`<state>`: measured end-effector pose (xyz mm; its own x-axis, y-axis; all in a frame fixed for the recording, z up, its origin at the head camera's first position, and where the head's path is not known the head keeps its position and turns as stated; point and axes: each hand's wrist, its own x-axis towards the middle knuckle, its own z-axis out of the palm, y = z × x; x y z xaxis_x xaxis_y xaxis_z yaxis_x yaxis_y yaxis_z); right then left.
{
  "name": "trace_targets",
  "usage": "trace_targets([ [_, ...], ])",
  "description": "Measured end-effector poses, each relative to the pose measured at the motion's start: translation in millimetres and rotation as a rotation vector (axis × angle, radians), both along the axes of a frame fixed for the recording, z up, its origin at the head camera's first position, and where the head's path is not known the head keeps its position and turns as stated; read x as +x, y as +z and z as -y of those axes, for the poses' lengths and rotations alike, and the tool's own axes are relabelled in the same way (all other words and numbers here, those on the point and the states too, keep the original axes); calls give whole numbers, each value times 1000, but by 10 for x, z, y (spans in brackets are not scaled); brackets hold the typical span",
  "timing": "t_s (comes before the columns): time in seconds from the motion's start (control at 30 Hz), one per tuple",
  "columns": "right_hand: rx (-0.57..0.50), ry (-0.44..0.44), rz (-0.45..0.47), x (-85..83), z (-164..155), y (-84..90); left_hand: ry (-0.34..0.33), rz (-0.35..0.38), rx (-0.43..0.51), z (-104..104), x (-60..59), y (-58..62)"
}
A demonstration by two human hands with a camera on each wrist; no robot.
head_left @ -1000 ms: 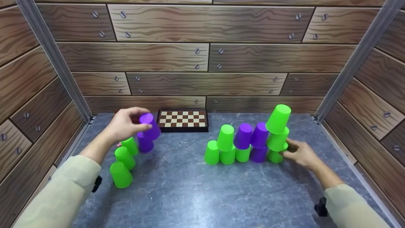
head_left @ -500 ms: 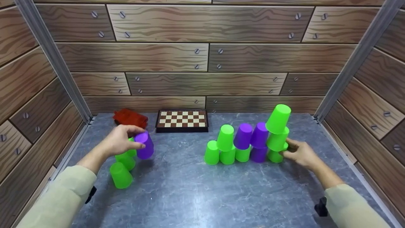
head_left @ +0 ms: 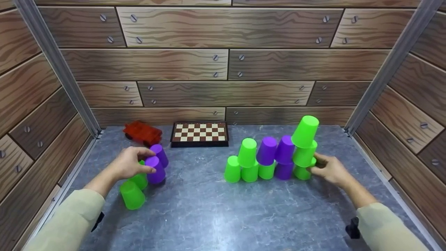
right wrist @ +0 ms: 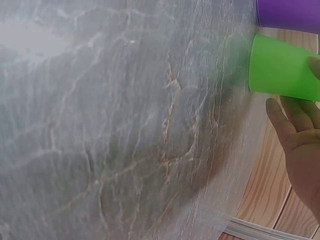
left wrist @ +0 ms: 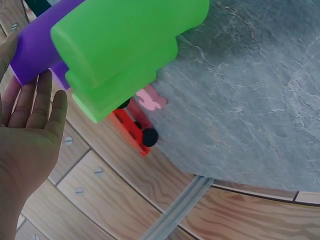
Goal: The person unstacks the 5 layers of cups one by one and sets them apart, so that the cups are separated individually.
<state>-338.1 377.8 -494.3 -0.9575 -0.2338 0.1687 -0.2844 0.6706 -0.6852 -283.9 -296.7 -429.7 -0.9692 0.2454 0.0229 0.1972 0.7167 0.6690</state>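
My left hand (head_left: 132,163) pinches a purple cup (head_left: 155,170) near its top. The cup stands upside down or nearly touches the table; which one I cannot tell. Just behind it is another purple cup (head_left: 160,156). Upside-down green cups (head_left: 132,195) line up beside that hand, partly covered by it. On the right, stacked green and purple cups form a structure, topped by a green cup (head_left: 305,131). My right hand (head_left: 331,169) holds the lowest green cup (head_left: 302,173) at its right end, thumb and fingers on either side, as the right wrist view also shows.
A red toy car (head_left: 143,133) with black wheels lies at the back left. Next to it is a checkered game board (head_left: 199,134). The left wrist view shows a small pink piece (left wrist: 151,98) near the car. Wood-patterned walls (head_left: 223,62) enclose the table.
The left hand has come down and nearer with its purple cup, from above the other purple cup to in front of it. The red car is uncovered. My right hand stays put.
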Motion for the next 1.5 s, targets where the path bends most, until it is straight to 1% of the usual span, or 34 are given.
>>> trace_targets([
  [0.2, -42, 23, 3, 1, -1, -11, -16, -1, -10, 5, -9, -61],
  [0.4, -40, 17, 3, -4, -15, -8, -21, 12, -49, -4, -34, -82],
  [0.63, -24, 16, 0, -6, -5, -7, -7, 22, -76, 1, -66, -108],
  [0.73, -27, 16, 3, -5, -4, -5, -14, 10, -84, 4, -71, -122],
  [0.97, -20, 10, 11, 1, -5, 5, -21, -5, -88, -2, -75, -176],
  [1.2, -40, 28, 18, 2, -1, -6, -37, -14, -73, -10, -73, -187],
  [1.5, -35, 10, 9, 6, -3, -2, -26, 18, -73, -26, -71, -191],
])
